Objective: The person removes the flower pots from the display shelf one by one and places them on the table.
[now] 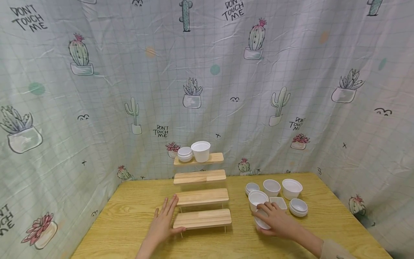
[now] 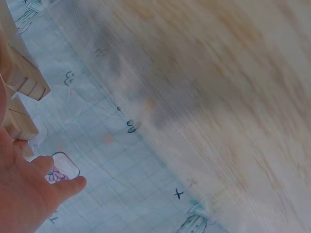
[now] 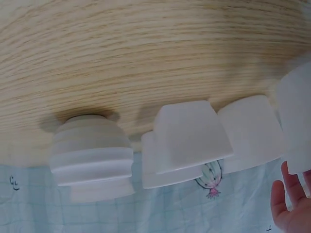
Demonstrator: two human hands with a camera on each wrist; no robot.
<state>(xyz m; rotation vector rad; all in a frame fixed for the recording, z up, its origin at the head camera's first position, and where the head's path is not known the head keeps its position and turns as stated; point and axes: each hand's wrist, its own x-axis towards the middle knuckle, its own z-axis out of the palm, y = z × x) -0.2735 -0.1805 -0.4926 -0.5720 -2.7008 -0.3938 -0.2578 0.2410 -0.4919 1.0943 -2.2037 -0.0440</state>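
Note:
A wooden tiered shelf (image 1: 203,218) stands on the table, with one round white ribbed pot (image 1: 185,154) and a taller white pot (image 1: 201,151) on its top board. My left hand (image 1: 162,222) rests against the shelf's left side, fingers extended and the thumb by the lowest board's front corner. To the right, my right hand (image 1: 277,220) holds a small white pot (image 1: 261,220), fingers over its rim and thumb at its near side; the hand partly hides it. In the right wrist view only some fingertips (image 3: 292,191) show beside a white pot (image 3: 297,119).
Close round the right hand stand a white pot (image 1: 258,199), a square pot (image 1: 278,203), a ribbed pot (image 1: 298,207), and several others, including a wide pot (image 1: 292,189) at the back. A cactus-print curtain (image 1: 220,118) hangs behind the wooden table (image 1: 136,201).

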